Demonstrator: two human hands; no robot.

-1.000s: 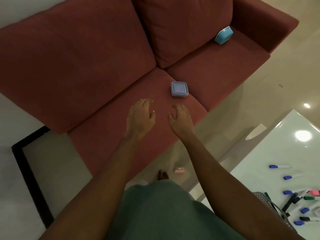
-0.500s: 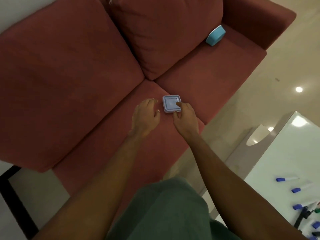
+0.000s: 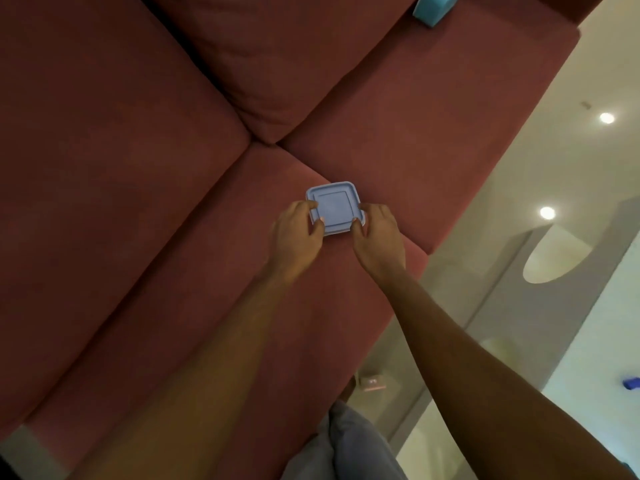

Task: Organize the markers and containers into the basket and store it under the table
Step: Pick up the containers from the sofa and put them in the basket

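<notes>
On the red sofa (image 3: 138, 174), near the middle of our view, we find the blue square container (image 3: 334, 206), lid on, beside the seam where two seat cushions meet. Our left hand (image 3: 296, 235) reaches it from seven o'clock and our right hand (image 3: 378, 235) from five o'clock. Each grip is narrow and closed on the container. The left thumb lies on the lid's near left corner with a finger curled on the left edge. The right thumb presses the near right corner with fingers wrapped over the right edge. We cannot tell whether the container rests on the cushion or is just off it.

Toward one o'clock from it, well apart at the top edge of the view, a teal container (image 3: 431, 8) lies on the seat, only partly in frame. Toward four o'clock, at the right edge, a blue marker cap (image 3: 631, 383) shows on the white counter (image 3: 620, 348). At five o'clock from the container, a small pink object (image 3: 373, 383) lies on the pale floor (image 3: 519, 150) by the sofa's front.
</notes>
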